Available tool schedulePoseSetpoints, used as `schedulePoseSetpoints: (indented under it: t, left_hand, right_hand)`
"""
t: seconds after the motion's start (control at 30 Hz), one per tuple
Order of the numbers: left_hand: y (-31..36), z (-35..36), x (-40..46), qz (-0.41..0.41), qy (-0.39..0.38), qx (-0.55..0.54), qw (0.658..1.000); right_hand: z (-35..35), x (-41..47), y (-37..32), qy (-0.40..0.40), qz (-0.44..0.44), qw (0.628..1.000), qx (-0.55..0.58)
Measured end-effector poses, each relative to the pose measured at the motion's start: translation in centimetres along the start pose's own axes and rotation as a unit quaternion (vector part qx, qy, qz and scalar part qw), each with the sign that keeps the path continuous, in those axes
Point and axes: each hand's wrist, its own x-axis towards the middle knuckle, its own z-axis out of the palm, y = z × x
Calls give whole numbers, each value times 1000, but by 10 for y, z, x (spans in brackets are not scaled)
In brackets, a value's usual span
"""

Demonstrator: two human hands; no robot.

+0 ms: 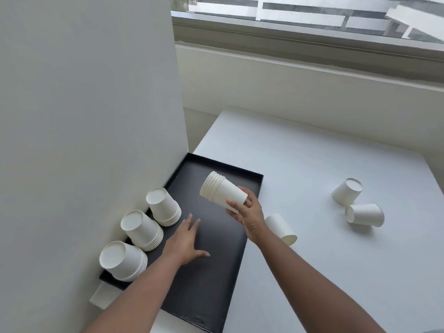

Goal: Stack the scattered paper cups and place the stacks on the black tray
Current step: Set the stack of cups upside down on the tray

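Right hand (247, 207) grips cup stack (222, 189) above tray (204, 272).

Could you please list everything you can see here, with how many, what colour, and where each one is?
Stacks on tray: three, white, upside down, along the tray's left edge by the wall.
Held stack: one, white, tilted, above the tray.
Loose cups: three, white, on the table right of the tray; one upside down, two on their sides.
Tray: one, black, table's left side.
Table: one, white.
Window: one, far wall.
Left hand: flat, fingers spread over the tray.
Right hand: grips the held stack.
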Motion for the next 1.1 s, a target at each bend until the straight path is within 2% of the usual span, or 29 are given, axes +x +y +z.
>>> schedulePoseSetpoints:
  t: [0.27, 0.4, 0.53, 0.67, 0.83, 0.9, 0.97, 1.1]
  left_hand:
    - [-7, 1, 3, 8, -44, 80, 996]
    - [-5, -3, 7, 13, -48, 88, 995]
    - [-6, -8, 13, 19, -56, 108, 992]
    - [-6, -13, 18, 27, -57, 138, 988]
    - [-9, -15, 23, 39, -59, 152, 986]
    - [-9, -15, 24, 41, -59, 155, 985]
    - [-10, -15, 24, 44, -58, 158, 985]
    - [-11, -15, 25, 48, -59, 158, 985]
  right_hand:
    - [20, 22, 1, 19, -15, 996, -83]
    - [26, 35, -3, 42, -54, 973, -221]
    - [37, 51, -11, 27, -106, 908, -405]
    - [55, 62, -19, -42, -130, 833, -537]
    - [83, 75, -26, -107, -141, 702, -690]
    - [94, 77, -25, -128, -151, 663, -722]
    - [102, 79, -22, -137, -165, 644, -735]
    - [113, 82, -16, -156, -178, 644, -728]
